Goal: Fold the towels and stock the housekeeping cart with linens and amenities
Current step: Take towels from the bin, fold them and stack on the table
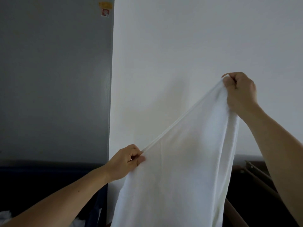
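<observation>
Left hand [127, 161] low at center-left, right hand [239, 90] raised at upper right; both pinch the hemmed top edge of a white towel [180, 177], pulled taut on a diagonal, the rest hanging to the bottom edge. White wall [188, 46] behind, grey door [54, 79] with a small sticker [105, 12] upper left, brown rails [255, 174] lower right.

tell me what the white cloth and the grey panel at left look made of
The white hanging towel looks like soft woven cotton, matte, with a corded hem and limp drape. The flat grey panel looks like smooth painted or laminated board.
</observation>
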